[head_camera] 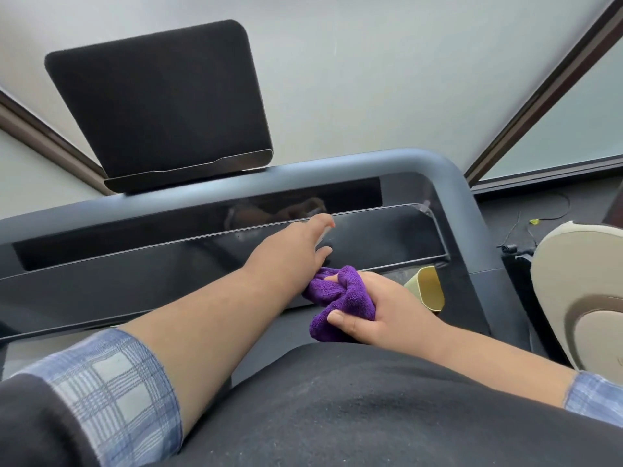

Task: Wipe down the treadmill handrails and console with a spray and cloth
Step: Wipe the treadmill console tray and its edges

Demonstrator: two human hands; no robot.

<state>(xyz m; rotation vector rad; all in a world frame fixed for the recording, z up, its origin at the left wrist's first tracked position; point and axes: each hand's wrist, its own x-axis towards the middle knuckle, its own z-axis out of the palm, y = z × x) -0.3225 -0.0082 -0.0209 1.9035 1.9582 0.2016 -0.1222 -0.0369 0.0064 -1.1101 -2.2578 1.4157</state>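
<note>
Cloth (340,303) bunched in right hand (381,310), lying along console (168,281).

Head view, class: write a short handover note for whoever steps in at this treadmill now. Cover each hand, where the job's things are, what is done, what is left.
Left hand: reaches to the glossy console panel, apparently holding a small pale item, perhaps the spray; unclear.
Right hand: grips the bunched purple cloth just above the console's lower edge.
Screen stands above the console; a yellow cup sits in the right pocket.
Done: cannot tell what has been wiped.
Left: wipe the console, then the handrail.
</note>
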